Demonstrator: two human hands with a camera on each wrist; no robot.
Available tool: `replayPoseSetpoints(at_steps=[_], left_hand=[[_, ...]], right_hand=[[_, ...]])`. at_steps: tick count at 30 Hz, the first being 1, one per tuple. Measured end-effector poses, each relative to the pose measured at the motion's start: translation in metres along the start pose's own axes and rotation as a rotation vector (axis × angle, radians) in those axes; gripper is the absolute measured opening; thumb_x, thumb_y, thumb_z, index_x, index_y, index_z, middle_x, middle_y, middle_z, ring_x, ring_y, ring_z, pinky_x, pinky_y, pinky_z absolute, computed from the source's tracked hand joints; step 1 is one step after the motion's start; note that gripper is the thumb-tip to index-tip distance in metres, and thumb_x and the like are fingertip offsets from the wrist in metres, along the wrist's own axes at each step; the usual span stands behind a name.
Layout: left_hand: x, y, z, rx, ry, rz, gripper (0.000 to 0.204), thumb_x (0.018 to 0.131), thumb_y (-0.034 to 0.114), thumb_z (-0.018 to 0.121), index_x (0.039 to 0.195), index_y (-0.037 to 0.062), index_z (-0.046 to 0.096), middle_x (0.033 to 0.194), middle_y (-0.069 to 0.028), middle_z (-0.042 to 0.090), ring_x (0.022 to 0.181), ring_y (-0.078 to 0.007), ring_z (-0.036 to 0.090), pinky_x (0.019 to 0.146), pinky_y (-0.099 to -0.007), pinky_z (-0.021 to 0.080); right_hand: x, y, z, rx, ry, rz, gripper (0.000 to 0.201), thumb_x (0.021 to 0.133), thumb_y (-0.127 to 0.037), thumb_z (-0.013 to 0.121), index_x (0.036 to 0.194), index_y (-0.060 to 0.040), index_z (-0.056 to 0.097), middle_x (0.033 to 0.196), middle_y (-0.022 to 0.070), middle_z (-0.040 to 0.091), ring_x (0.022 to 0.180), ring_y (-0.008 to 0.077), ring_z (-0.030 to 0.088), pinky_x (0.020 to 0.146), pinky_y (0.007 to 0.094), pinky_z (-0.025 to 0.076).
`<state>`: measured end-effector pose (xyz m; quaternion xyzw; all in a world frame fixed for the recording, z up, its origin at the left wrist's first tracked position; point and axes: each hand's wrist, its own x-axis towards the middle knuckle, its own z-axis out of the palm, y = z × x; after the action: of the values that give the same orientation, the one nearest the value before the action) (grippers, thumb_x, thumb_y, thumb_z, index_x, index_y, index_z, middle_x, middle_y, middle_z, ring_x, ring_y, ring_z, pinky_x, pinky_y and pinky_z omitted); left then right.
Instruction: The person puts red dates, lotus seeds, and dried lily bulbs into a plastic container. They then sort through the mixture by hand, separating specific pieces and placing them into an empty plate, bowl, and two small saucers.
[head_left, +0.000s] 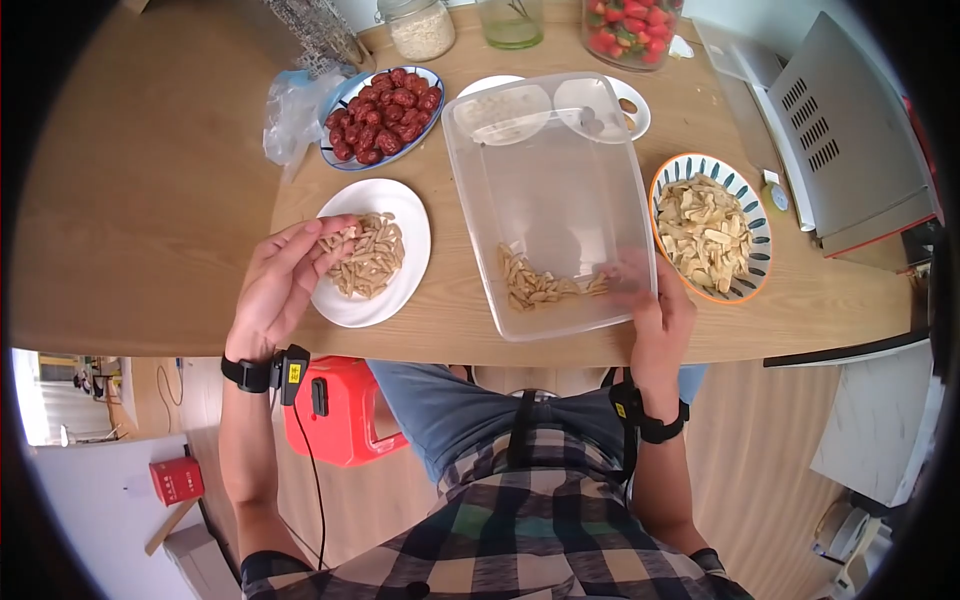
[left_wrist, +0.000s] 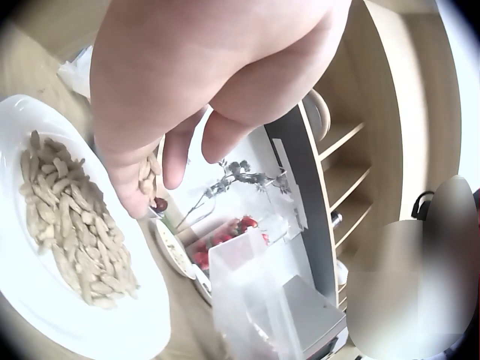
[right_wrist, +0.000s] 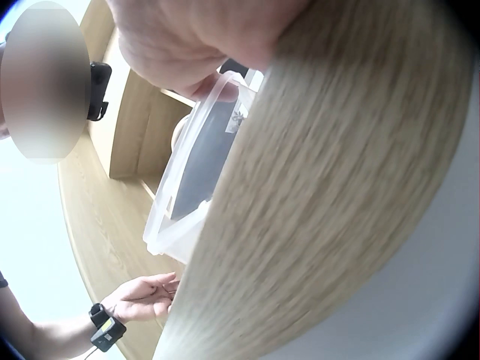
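The left hand (head_left: 285, 275) is over the left side of a white plate (head_left: 412, 262) of pale elongated pieces (head_left: 370, 262), and its curled fingers hold a few of them; the left wrist view shows pieces (left_wrist: 149, 174) between the thumb and fingers of that hand (left_wrist: 202, 82). My right hand (head_left: 655, 315) grips the lower right corner of a clear plastic container (head_left: 560, 210), which is tilted, with similar pieces (head_left: 540, 285) gathered along its near edge. In the right wrist view the hand (right_wrist: 202, 45) holds the container's rim (right_wrist: 176, 172).
Red dates (head_left: 385, 115) fill a plate at the back left beside a plastic bag (head_left: 290, 125). A patterned bowl (head_left: 762, 225) of dried slices stands right of the container. Behind are jars, one with strawberries (head_left: 632, 28), and white dishes. A grey appliance (head_left: 850, 130) stands far right.
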<state>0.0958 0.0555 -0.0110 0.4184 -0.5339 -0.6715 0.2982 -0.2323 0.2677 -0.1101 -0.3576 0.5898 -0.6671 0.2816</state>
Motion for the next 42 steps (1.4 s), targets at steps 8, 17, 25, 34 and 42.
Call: replayPoseSetpoints(at_steps=[8, 17, 25, 34, 42], left_hand=[[0.001, 0.012, 0.022, 0.443, 0.1, 0.071, 0.031, 0.104, 0.016, 0.058, 0.122, -0.0072, 0.068, 0.13, -0.0147, 0.068, 0.12, -0.021, 0.061, 0.109, -0.0357, 0.044], [-0.002, 0.051, 0.165, 1.033, -0.568, 0.56, 0.04, 0.083, -0.014, 0.061, 0.121, -0.0033, 0.066, 0.124, -0.0136, 0.064, 0.108, -0.0221, 0.064, 0.09, -0.0311, 0.052], [0.028, 0.007, 0.216, 1.44, -1.054, 0.718, 0.059, 0.078, -0.006, 0.059, 0.136, 0.0016, 0.055, 0.132, -0.015, 0.051, 0.116, -0.0345, 0.055, 0.098, -0.0435, 0.048], [0.023, 0.007, 0.194, 1.635, -0.991, 0.788, 0.026, 0.081, 0.005, 0.06, 0.106, -0.0013, 0.066, 0.107, -0.0149, 0.055, 0.098, -0.0343, 0.058, 0.082, -0.0419, 0.05], [0.036, 0.013, 0.203, 1.633, -0.917, 0.588, 0.016, 0.082, 0.003, 0.065, 0.096, -0.0031, 0.067, 0.097, -0.0158, 0.06, 0.091, -0.0352, 0.064, 0.077, -0.044, 0.052]], right_hand=[[-0.002, 0.0, 0.0, 0.107, 0.005, 0.053, 0.037, 0.091, 0.001, 0.054, 0.127, 0.0084, 0.059, 0.109, 0.0134, 0.072, 0.103, 0.0176, 0.068, 0.089, 0.0303, 0.053], [0.0, 0.002, -0.001, 0.091, -0.021, -0.022, 0.041, 0.088, 0.01, 0.051, 0.128, 0.0079, 0.058, 0.113, 0.0165, 0.07, 0.106, 0.0181, 0.069, 0.083, 0.0276, 0.057], [0.002, 0.004, -0.002, 0.038, 0.001, -0.073, 0.041, 0.084, 0.007, 0.055, 0.125, 0.0071, 0.058, 0.107, 0.018, 0.072, 0.098, 0.0218, 0.072, 0.084, 0.0324, 0.059], [0.001, 0.006, 0.0, 0.031, 0.006, -0.042, 0.041, 0.081, 0.006, 0.056, 0.122, 0.0077, 0.058, 0.103, 0.0203, 0.071, 0.095, 0.0267, 0.073, 0.083, 0.0357, 0.061], [0.002, 0.002, -0.001, 0.035, -0.006, -0.037, 0.041, 0.082, 0.007, 0.056, 0.122, 0.0091, 0.058, 0.106, 0.0212, 0.071, 0.097, 0.0263, 0.073, 0.083, 0.0354, 0.062]])
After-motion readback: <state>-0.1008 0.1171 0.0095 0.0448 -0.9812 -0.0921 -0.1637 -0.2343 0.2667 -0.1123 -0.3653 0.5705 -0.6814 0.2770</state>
